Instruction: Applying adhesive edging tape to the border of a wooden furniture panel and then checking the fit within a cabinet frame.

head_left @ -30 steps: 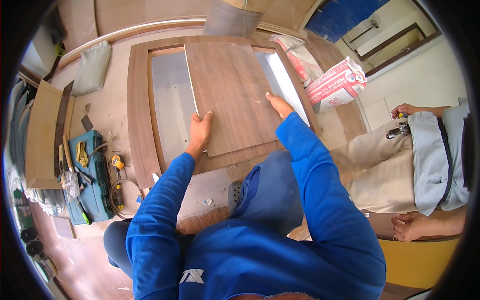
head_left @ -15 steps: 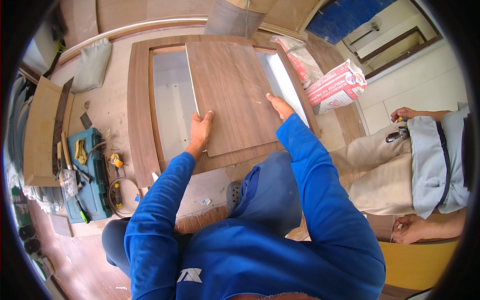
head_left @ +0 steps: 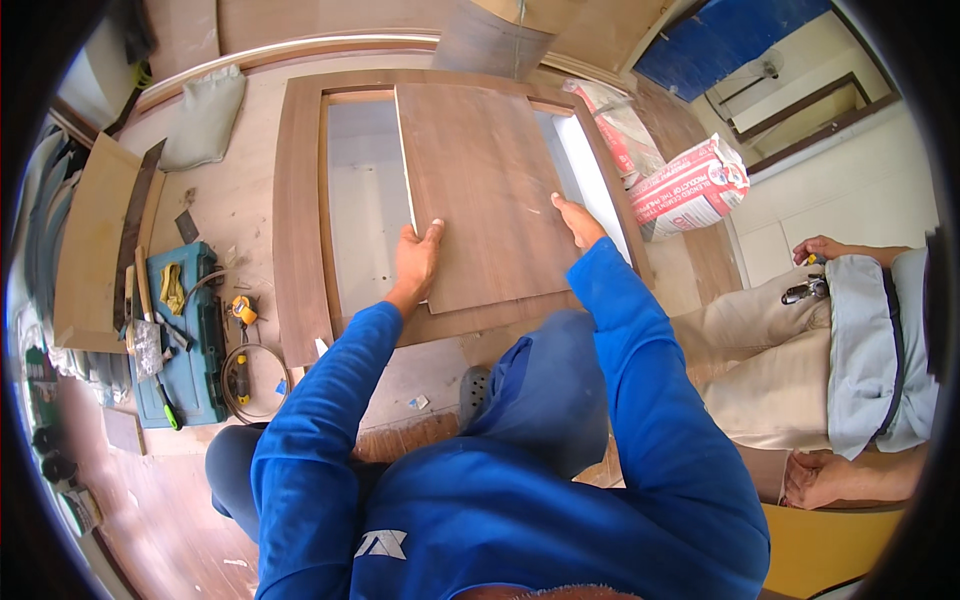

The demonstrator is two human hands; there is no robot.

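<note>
A brown wood-grain panel (head_left: 480,190) lies over the opening of a low wooden cabinet (head_left: 303,210) in front of me. My left hand (head_left: 416,264) grips the panel's left edge near its close corner, thumb on top. On the opposite edge, my right hand (head_left: 580,222) holds the panel with the thumb over its face; its other fingers are partly hidden. White inner surfaces of the cabinet show in the gaps on both sides of the panel.
Cement bags (head_left: 692,185) stand beyond the cabinet's right side. To the left lie a teal tool case (head_left: 190,370) with tools on it, a tape measure (head_left: 243,310) and a grey sack (head_left: 205,120). A co-worker in beige trousers (head_left: 765,365) sits close on my right.
The whole scene has shifted slightly to the right in view. Both hands keep their hold, and the panel sits at nearly the same place on the cabinet.
</note>
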